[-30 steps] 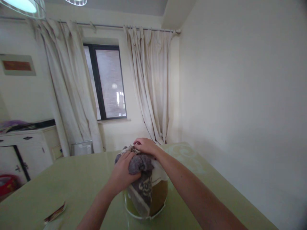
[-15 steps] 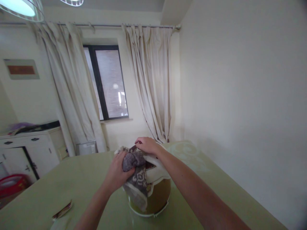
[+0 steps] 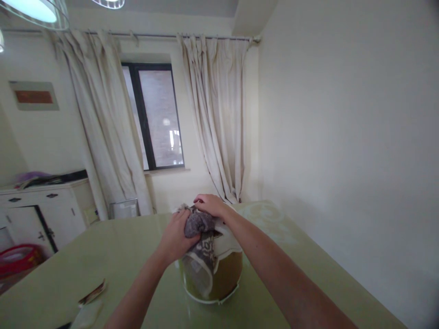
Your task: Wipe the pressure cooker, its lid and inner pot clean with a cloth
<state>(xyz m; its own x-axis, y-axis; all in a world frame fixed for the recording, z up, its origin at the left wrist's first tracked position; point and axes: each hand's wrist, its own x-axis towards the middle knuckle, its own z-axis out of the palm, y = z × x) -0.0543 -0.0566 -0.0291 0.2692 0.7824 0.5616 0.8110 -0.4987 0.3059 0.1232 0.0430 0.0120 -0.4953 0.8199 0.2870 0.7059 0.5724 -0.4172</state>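
Observation:
A round gold-brown cooker (image 3: 226,276) with a cream lid stands on the pale green table (image 3: 137,256). A grey patterned cloth (image 3: 202,235) is bunched over its top and hangs down its front. My left hand (image 3: 176,237) is closed on the bunched cloth at the left of the lid. My right hand (image 3: 210,204) rests on the far top of the lid, its fingers curled onto the cloth's upper edge.
A small flat packet (image 3: 92,293) lies on the table at the lower left. A white cabinet (image 3: 41,214) and a red tub (image 3: 18,258) stand at the left. Curtains (image 3: 219,119) frame a dark window (image 3: 157,116). A plain wall runs along the right.
My left hand has rubbed the bunched cloth back and forth over the lid, left and then slightly right again. My right hand has stayed on the lid's far side.

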